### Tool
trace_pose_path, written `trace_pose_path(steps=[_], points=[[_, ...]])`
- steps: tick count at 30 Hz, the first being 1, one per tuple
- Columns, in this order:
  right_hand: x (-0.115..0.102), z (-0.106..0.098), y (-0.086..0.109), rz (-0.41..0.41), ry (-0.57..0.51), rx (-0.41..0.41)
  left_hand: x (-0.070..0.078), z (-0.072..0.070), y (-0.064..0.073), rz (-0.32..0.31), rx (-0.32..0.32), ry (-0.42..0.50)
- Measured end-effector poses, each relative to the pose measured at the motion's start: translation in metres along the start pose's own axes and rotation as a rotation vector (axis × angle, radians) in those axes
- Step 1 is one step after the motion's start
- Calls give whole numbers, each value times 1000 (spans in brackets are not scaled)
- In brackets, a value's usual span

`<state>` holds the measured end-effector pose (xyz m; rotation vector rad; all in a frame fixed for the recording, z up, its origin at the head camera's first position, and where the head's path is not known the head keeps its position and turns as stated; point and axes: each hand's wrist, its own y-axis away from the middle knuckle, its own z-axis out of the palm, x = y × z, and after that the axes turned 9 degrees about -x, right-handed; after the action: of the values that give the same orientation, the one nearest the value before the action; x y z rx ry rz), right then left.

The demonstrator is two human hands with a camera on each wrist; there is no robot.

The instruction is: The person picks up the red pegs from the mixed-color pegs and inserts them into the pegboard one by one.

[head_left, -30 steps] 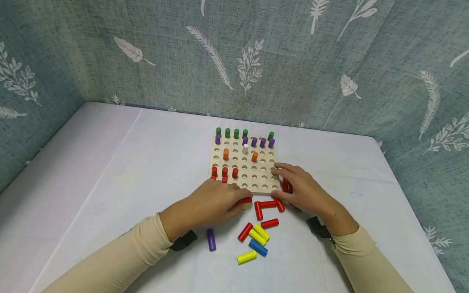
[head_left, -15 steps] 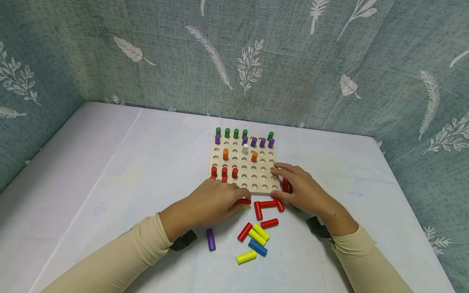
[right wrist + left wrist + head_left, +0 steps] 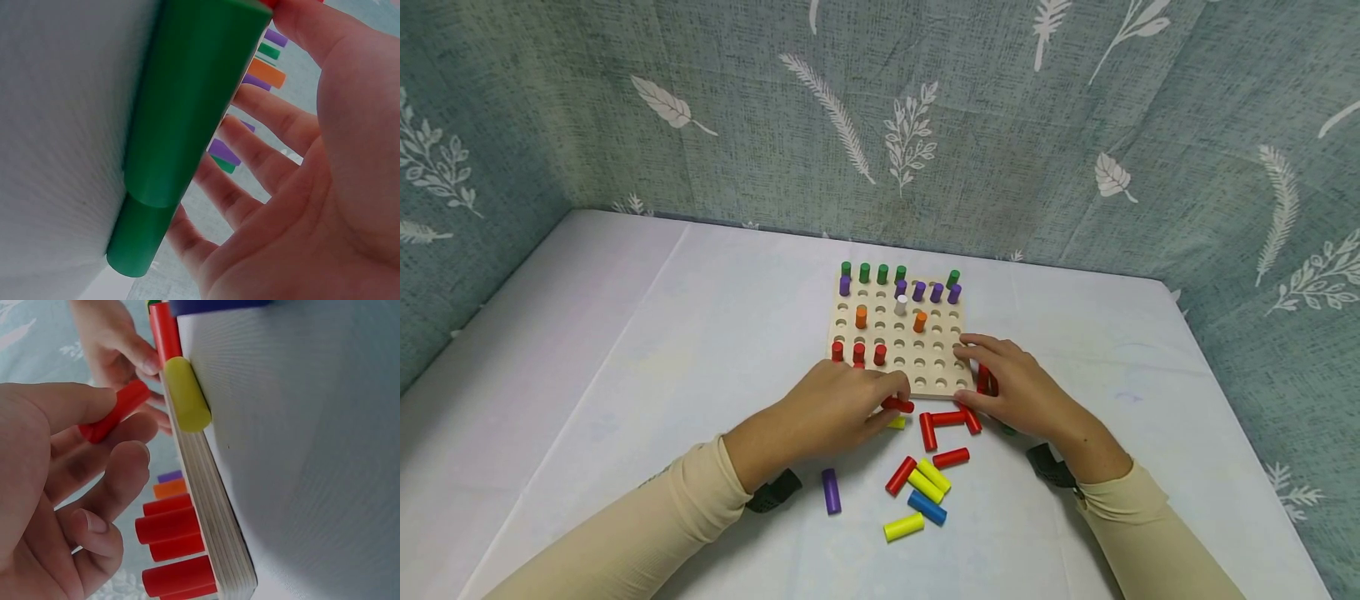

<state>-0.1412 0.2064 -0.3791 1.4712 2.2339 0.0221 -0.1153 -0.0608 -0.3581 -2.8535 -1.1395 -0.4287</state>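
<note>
My left hand (image 3: 835, 414) pinches a red peg (image 3: 130, 401) between thumb and fingertips, just over the near edge of a wooden pegboard (image 3: 929, 372). The held peg lies tilted, not upright. Below it on the cloth is a yellow peg (image 3: 189, 394), partly hidden by the hand in the head view. My right hand (image 3: 1018, 385) rests at the board's right edge, fingers spread and loosely bent, thumb at the near corner, holding nothing. Several red pegs (image 3: 859, 353) stand in the board's near left, partly covered by my left hand. Green, purple, orange and white pegs (image 3: 901, 305) stand farther back.
Loose red pegs (image 3: 951, 457), yellow pegs (image 3: 903, 527), a blue peg (image 3: 927, 507) and a purple peg (image 3: 831, 491) lie on the white cloth (image 3: 700, 350) before the board. Green pegs (image 3: 194, 94) lie beside my right hand. A leaf-patterned curtain (image 3: 880, 108) hangs behind.
My left hand has risen slightly with the red peg, whose right end now points lower than before. More of the yellow peg beneath shows. The right hand has stayed still.
</note>
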Motion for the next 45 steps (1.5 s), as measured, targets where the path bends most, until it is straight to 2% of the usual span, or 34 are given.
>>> trace_pose_path(steps=[15,23,25,31,38,45], points=[[-1,-2,-1,-12,1,3,-1,-2,0,-2,77,-13],[-3,-4,-2,-5,-1,0,0,-5,0,-24,85,-32],[-3,-4,-2,-3,0,-3,0,-5,0,-31,106,-45],[-3,-6,-2,-4,8,7,-3,-6,0,-42,226,-88],[-1,-3,0,-10,3,-3,-6,-7,0,-82,308,-75],[1,0,1,-21,1,-1,-12,-16,-2,-169,297,5]])
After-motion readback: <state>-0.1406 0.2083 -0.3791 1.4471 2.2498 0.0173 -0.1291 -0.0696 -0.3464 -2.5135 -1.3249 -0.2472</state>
